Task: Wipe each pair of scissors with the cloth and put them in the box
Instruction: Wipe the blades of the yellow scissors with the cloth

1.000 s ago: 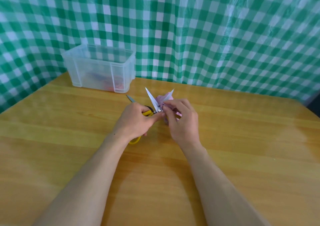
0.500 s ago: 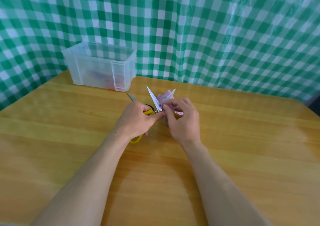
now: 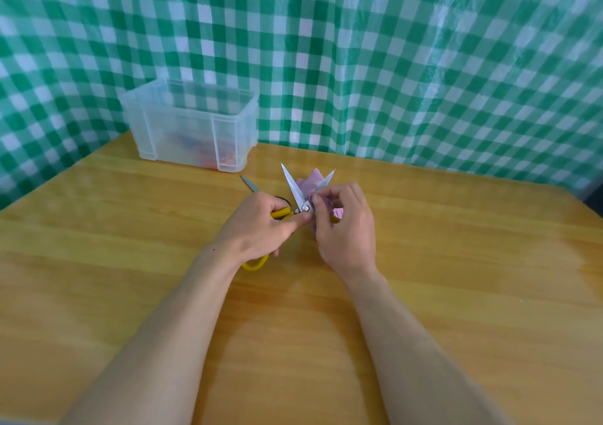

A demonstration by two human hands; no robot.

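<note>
**Open scissors held over the worktop, cloth on one blade**

The left hand (image 3: pixel 261 225) is closed around the yellow handles of the scissors (image 3: pixel 293 189). One handle loop pokes out below the palm and the thumb tip lies near the pivot screw. The blades are spread in a V and point away from the person.

The right hand (image 3: pixel 346 228) pinches a pink cloth (image 3: pixel 312 179) against the right-hand blade near the pivot, its fingers curled round the fabric. Folds of cloth show between the two blades and under the fingers.

Both hands are near the middle of the wooden worktop (image 3: pixel 456 261). Whether the scissors touch the wood cannot be told.

A second pair (image 3: pixel 249 184) lies just behind the left hand. Only its grey blade tip and a bit of dark handle show.

The box (image 3: pixel 182 131), clear plastic and without a lid, stands at the far left of the worktop, well apart from the hands. Blurred red and orange shapes show through its wall.

A green-and-white checked sheet (image 3: pixel 391 65) hangs behind the worktop.
</note>
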